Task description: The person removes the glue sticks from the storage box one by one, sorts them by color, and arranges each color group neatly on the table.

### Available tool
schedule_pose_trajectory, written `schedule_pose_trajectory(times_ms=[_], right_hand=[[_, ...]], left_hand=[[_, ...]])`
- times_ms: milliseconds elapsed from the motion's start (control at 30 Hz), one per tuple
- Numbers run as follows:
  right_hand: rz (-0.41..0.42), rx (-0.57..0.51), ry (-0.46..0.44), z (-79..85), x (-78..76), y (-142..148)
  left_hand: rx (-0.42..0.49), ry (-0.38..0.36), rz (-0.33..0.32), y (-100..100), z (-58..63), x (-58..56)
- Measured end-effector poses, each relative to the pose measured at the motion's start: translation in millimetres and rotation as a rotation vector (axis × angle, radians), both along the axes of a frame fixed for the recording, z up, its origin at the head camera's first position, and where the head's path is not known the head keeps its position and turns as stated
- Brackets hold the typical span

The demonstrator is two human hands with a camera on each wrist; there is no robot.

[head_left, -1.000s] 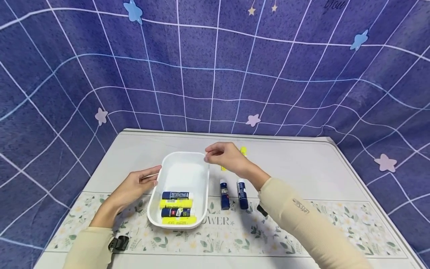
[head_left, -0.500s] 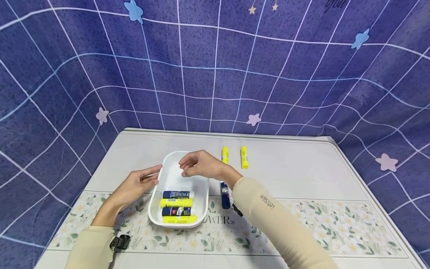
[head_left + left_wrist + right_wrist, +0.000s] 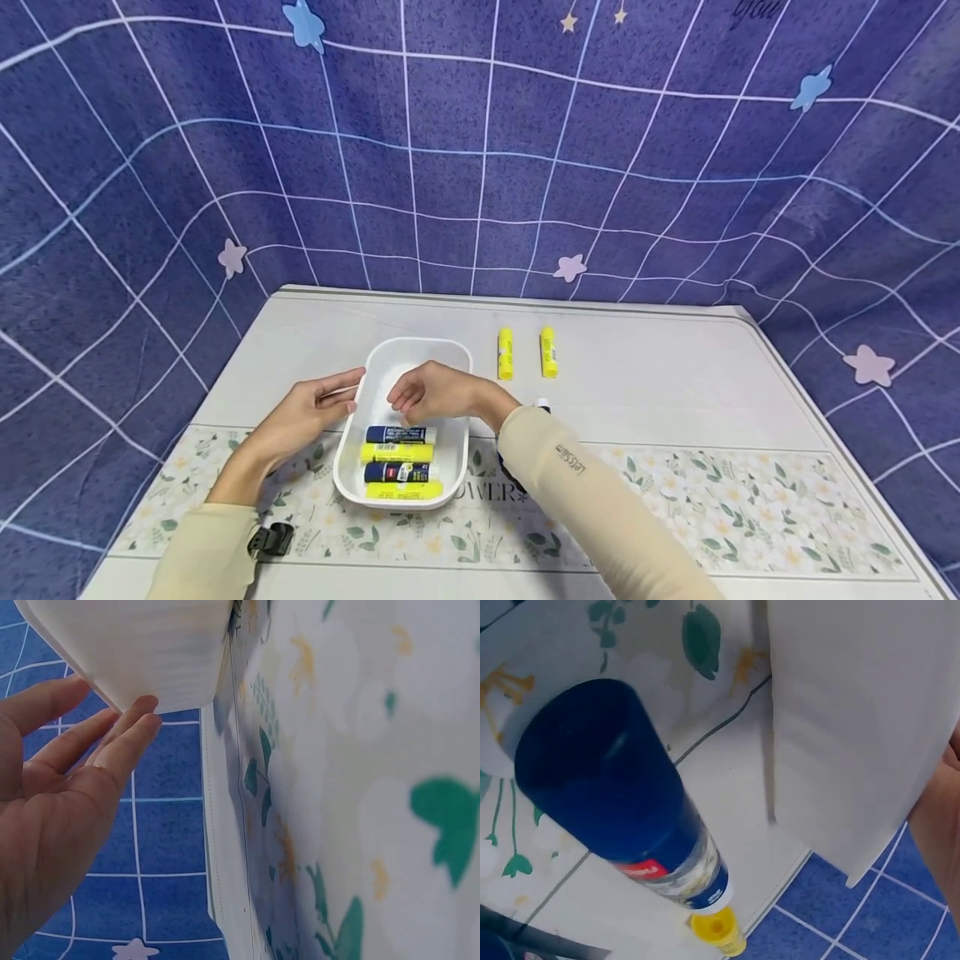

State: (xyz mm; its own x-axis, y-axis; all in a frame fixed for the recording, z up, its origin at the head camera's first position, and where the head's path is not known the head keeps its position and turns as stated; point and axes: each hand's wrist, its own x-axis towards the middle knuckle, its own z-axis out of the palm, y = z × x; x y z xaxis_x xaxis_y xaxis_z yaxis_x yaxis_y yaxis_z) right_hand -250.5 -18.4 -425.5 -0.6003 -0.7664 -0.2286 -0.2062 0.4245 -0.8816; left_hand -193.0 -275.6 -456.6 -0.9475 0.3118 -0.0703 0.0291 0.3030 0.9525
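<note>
A white tray (image 3: 345, 467) stands on the table, with blue and yellow glue sticks lying crosswise, alternating, in its near half. My left hand (image 3: 296, 417) touches the tray's left side with fingers extended; in the left wrist view the fingertips (image 3: 146, 709) meet its rim. My right hand (image 3: 438, 392) is over the tray, fingers bent downward just beyond the farthest blue glue stick (image 3: 390, 434). Nothing shows between them. The right wrist view catches only a sliver of that hand, beyond the tray wall (image 3: 847, 712).
Right of the tray two yellow glue sticks, one (image 3: 506, 354) left of the other (image 3: 549, 352), lie at the back. A blue glue stick (image 3: 622, 795) looms in the right wrist view. The right sleeve (image 3: 577, 475) hides most of the blue ones. A purple grid-patterned curtain (image 3: 480, 183) backs the table.
My right hand has moved left from the tray's far right corner, then down toward the glue sticks inside. My left hand has stayed at the tray's left side.
</note>
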Motion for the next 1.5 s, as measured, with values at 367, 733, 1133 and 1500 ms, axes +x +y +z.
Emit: schedule_pose_trajectory(times_ms=[367, 733, 1133, 1500], right_hand=[[0.024, 0.197, 0.126, -4.9, 9.4, -16], [-0.021, 0.292, 0.217, -10.2, 17.0, -20], [-0.165, 0.178, 0.311, -9.7, 20.5, -15], [-0.353, -0.018, 0.270, 5.8, 18.9, 6]], left_hand=[[-0.019, 0.027, -0.002, -2, 2.3, 1.6], [-0.013, 0.008, -0.012, -1, 1.6, 1.6], [-0.008, 0.001, -0.011, 1, 0.1, 1.4], [-0.018, 0.001, -0.015, 3, 2.9, 1.3]])
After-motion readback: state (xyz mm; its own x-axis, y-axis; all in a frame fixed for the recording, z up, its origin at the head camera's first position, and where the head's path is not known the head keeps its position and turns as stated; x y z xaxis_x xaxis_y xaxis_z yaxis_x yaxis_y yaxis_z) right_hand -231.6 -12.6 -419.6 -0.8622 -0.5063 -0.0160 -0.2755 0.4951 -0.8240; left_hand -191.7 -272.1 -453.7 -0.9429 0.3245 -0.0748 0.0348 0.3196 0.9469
